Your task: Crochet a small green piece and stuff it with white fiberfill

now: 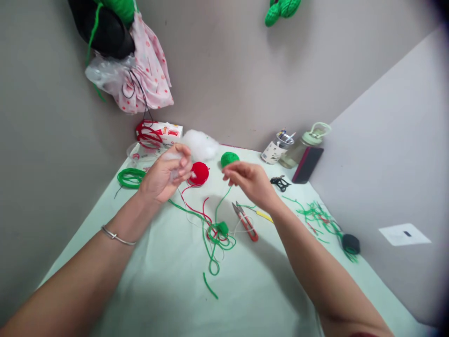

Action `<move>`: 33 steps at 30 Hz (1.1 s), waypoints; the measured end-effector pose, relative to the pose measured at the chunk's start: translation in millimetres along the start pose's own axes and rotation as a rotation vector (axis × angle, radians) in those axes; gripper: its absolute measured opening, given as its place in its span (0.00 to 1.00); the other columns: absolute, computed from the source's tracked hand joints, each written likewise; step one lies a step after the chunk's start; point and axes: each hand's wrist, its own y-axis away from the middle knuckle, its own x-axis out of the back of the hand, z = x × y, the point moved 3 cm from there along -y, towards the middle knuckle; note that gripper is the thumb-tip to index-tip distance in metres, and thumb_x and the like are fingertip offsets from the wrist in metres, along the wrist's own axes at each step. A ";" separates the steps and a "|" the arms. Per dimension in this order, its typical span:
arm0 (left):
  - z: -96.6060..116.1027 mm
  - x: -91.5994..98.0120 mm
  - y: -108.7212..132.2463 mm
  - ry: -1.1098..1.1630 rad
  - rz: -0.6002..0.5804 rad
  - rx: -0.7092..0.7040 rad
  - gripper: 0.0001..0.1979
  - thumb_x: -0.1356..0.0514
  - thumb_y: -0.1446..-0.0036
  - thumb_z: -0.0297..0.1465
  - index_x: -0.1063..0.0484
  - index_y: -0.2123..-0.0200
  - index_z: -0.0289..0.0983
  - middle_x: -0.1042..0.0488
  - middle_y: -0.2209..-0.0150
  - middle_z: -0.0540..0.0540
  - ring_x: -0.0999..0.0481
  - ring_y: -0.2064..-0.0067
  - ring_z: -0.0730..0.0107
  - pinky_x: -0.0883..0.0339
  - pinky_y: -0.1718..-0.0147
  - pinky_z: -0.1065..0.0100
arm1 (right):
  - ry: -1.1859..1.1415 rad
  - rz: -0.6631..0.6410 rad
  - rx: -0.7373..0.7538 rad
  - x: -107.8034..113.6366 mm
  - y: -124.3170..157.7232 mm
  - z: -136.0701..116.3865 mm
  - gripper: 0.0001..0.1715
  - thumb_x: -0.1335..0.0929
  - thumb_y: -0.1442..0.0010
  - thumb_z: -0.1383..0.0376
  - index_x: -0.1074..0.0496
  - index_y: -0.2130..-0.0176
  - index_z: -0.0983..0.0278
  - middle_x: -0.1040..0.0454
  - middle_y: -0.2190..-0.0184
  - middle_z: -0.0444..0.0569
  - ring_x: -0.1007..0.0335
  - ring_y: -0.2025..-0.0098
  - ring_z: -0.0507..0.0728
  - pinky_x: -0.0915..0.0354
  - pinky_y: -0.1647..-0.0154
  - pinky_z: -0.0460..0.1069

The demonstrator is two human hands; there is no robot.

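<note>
My left hand (164, 174) is raised over the table's left side, its fingers curled round a tuft of white fibre stuffing (174, 175). Right behind it lies a larger white stuffing heap (200, 145). My right hand (248, 180) is in a pinch in front of a green yarn ball (229, 159); whatever its fingertips may hold is too small to make out. Between the hands sits a red yarn ball (199, 173). Below, a small green crocheted piece (222, 228) rests among tangled green, red and white strands. Thread snips (246, 223) with orange handles and a yellow-handled crochet hook (264, 216) lie beside it.
At the back right stand a pen cup (275, 149), a green bottle (302, 146) and a leaning dark phone (307, 164). Yarn scraps (321, 215) and a black roll (351, 244) lie rightward. Green yarn coil (130, 178) and red scissors (149, 135) are left. Bags (149, 70) hang above.
</note>
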 end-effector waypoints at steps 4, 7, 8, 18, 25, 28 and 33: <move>-4.6 -12.6 8.5 -0.208 -0.157 0.088 0.07 0.40 0.51 0.19 0.27 0.74 0.37 0.39 0.80 0.53 0.42 0.80 0.79 0.52 0.82 0.76 | 0.263 -0.179 -0.104 -16.3 65.7 6.3 0.13 0.30 0.32 0.59 0.22 0.49 0.59 0.21 0.66 0.46 0.26 0.68 0.55 0.32 0.61 0.51; -11.5 -23.5 15.7 -0.321 -0.242 0.150 0.09 0.36 0.41 0.31 0.23 0.73 0.36 0.35 0.78 0.48 0.38 0.79 0.74 0.49 0.81 0.74 | 0.446 -0.291 -0.096 -34.5 94.2 21.4 0.18 0.27 0.33 0.61 0.24 0.44 0.57 0.22 0.65 0.46 0.26 0.65 0.56 0.33 0.61 0.50; -14.2 -27.0 17.8 -0.377 -0.279 0.149 0.15 0.36 0.38 0.37 0.23 0.75 0.36 0.36 0.79 0.48 0.39 0.79 0.74 0.49 0.81 0.73 | 0.477 -0.315 -0.051 -39.6 100.6 25.7 0.15 0.28 0.32 0.63 0.23 0.46 0.56 0.23 0.64 0.46 0.26 0.64 0.55 0.33 0.60 0.50; -52.6 -34.5 27.5 -0.867 -0.452 0.169 0.16 0.36 0.39 0.41 0.22 0.52 0.40 0.22 0.62 0.49 0.25 0.63 0.66 0.33 0.64 0.67 | 0.054 0.146 0.245 -11.9 117.9 20.8 0.12 0.34 0.30 0.73 0.22 0.57 0.59 0.22 0.61 0.49 0.24 0.62 0.54 0.30 0.61 0.49; -61.8 -45.4 35.8 -0.909 -0.614 0.193 0.15 0.36 0.38 0.43 0.20 0.52 0.42 0.19 0.51 0.46 0.20 0.50 0.58 0.30 0.51 0.63 | -0.073 0.281 0.200 -9.2 113.7 25.9 0.11 0.32 0.33 0.72 0.20 0.60 0.58 0.21 0.64 0.48 0.24 0.63 0.55 0.30 0.63 0.49; -59.7 -48.6 37.2 -0.891 -0.560 0.115 0.13 0.36 0.38 0.40 0.19 0.55 0.42 0.18 0.54 0.47 0.20 0.51 0.59 0.30 0.49 0.62 | -0.269 0.263 0.033 -10.3 111.6 28.4 0.07 0.30 0.34 0.67 0.21 0.57 0.58 0.20 0.59 0.49 0.23 0.57 0.56 0.28 0.58 0.50; -62.2 -46.2 36.3 -0.889 -0.405 0.061 0.13 0.34 0.41 0.41 0.19 0.56 0.42 0.17 0.55 0.47 0.20 0.52 0.56 0.28 0.53 0.61 | -0.730 0.129 -0.337 -16.7 108.4 33.4 0.22 0.28 0.34 0.54 0.28 0.43 0.56 0.21 0.53 0.48 0.21 0.62 0.54 0.28 0.58 0.50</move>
